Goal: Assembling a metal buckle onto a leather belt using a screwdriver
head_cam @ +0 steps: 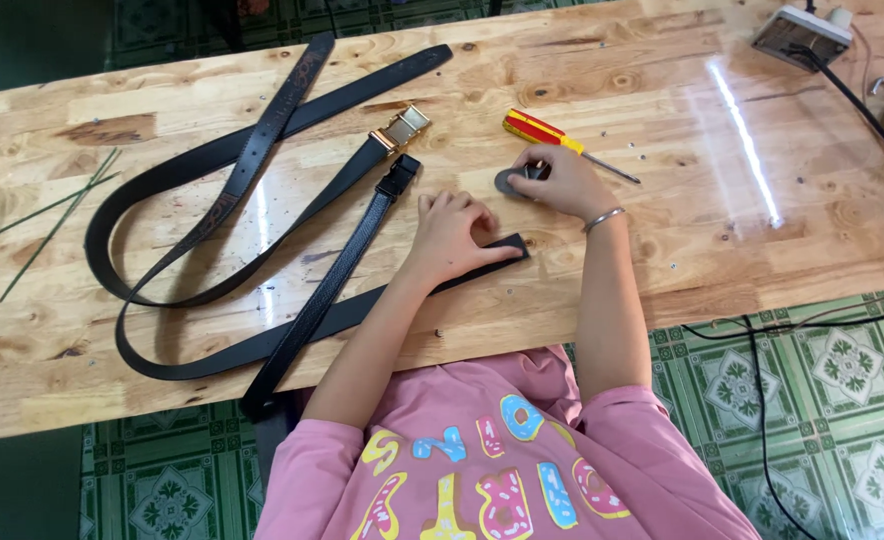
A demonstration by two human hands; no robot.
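Now the left hand [454,236] presses flat on the belt end [502,247]; the right hand's [560,183] grip pinches a dark buckle [511,181].

No packages, labels, signs or screens are seen on the wooden table [662,60] or on the green tiled floor beside it. Nothing boxed, wrapped or tagged is noted along any edge or corner of the tabletop. No display of any kind is made out.
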